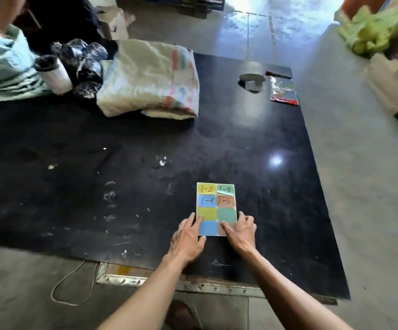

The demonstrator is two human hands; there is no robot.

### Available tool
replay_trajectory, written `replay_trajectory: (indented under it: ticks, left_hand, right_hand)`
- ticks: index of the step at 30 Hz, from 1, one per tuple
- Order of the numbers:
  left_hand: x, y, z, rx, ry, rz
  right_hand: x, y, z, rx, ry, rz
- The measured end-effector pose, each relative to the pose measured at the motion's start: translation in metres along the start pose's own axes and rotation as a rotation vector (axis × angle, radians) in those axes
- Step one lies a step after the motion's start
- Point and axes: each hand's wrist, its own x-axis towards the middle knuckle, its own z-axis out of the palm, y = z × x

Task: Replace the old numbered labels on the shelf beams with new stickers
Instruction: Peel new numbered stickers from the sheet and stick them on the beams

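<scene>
A sticker sheet (216, 206) lies flat on the black board (145, 186) in front of me. Its upper four coloured squares carry handwritten numbers 1-2, 1-3, 1-4 and 1-5; the lower squares are blank. The top corner of the 1-3 sticker looks slightly lifted. My left hand (188, 236) rests at the sheet's lower left, with straight fingers touching the yellow and blue blank squares. My right hand (240, 231) rests at the lower right, fingertips on the bottom orange square. Neither hand grips anything.
A folded woven sack (150, 77) lies at the back of the board, beside black bags (83, 60) and a white roll (55, 76). A tape holder (252, 81) and a packet of coloured sheets (283, 90) sit at the back right. Another person (0, 55) sits far left. A metal beam (179, 283) lies at the board's near edge.
</scene>
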Motion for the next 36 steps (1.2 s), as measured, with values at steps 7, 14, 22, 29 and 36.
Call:
replay_trajectory:
  ticks: [7,14,22,29,36]
  left_hand:
    - [0.009,-0.004,0.018,0.206,-0.034,0.039]
    - [0.004,-0.014,0.019,0.251,-0.006,0.095]
    - [0.003,-0.021,0.011,0.271,-0.038,0.138]
    - [-0.001,-0.027,0.007,0.246,-0.062,0.135]
    - [-0.01,-0.036,-0.032,-0.341,0.113,-0.005]
  right_hand:
    - [0.009,-0.01,0.013,0.21,0.029,0.162]
    - [0.016,-0.02,0.015,0.316,0.073,0.263]
    - [0.024,-0.022,0.012,0.378,0.071,0.288]
    - [0.029,-0.025,0.002,0.477,0.088,0.192]
    - [0.018,-0.06,-0.007,0.697,-0.135,-0.079]
